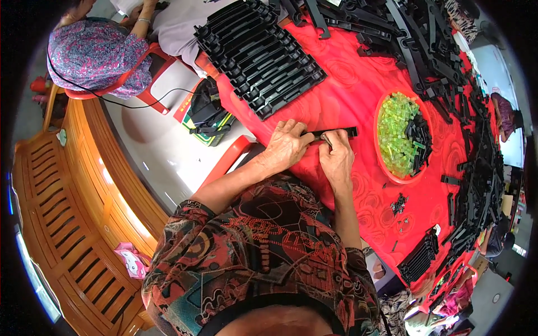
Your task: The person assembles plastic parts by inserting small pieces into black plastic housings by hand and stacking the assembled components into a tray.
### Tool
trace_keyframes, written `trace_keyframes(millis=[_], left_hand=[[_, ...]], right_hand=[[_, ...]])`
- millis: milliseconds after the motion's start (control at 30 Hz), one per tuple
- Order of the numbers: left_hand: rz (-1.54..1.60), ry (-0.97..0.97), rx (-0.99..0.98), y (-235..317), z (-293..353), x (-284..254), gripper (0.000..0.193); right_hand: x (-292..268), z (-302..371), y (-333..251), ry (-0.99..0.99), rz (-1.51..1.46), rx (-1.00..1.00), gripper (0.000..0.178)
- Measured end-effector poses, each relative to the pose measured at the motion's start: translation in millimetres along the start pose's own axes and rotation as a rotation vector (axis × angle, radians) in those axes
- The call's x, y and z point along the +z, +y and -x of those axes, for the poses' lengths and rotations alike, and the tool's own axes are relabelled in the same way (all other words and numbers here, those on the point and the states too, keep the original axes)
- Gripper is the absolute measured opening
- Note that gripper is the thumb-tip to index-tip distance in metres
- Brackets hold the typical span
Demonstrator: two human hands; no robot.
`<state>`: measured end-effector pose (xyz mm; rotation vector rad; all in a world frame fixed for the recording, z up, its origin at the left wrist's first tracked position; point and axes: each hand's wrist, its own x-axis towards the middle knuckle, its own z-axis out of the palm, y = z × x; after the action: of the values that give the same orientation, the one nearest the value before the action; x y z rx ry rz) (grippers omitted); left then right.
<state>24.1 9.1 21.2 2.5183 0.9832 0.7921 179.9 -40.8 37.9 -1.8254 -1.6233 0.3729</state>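
Note:
A long black plastic part [351,132] lies crosswise at the near edge of the red-covered table, between my two hands. My left hand [287,147] is closed on its left end, the fingers curled over the top. At the middle of the part, my right hand [337,154] has its fingers closed around it, with thumb and forefinger pinched. Whether a smaller piece sits between those fingertips is too small to tell. Beyond my left hand stands a row of similar black parts [260,61], laid side by side. To the right is an orange-red basin [378,150] holding yellow-green plastic pieces [395,131] and small black pieces [419,137].
Loose black parts [403,33] are heaped along the table's far and right side. Tiny dark pieces [399,205] lie on the red tablecloth [342,73]. Another black row [419,257] sits at right. A seated person [101,56] and a wooden bench [61,218] are at left.

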Motion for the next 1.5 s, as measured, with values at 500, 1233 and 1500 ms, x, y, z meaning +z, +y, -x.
trace_keyframes(millis=[500, 1233, 1500], left_hand=[[-0.038, -0.058, 0.022, -1.9, 0.6, -0.2, 0.020], [-0.068, -0.042, 0.039, -1.8, 2.0, 2.4, 0.022], [-0.106, -0.105, 0.035, 0.7, 2.2, 1.7, 0.020]], right_hand=[[-10.0, 4.3, 7.9, 0.295, -0.306, -0.151, 0.017], [19.5, -39.9, -19.2, 0.260, -1.214, 0.365, 0.043], [27.4, -36.0, -16.8, 0.250, -1.015, 0.226, 0.045]])
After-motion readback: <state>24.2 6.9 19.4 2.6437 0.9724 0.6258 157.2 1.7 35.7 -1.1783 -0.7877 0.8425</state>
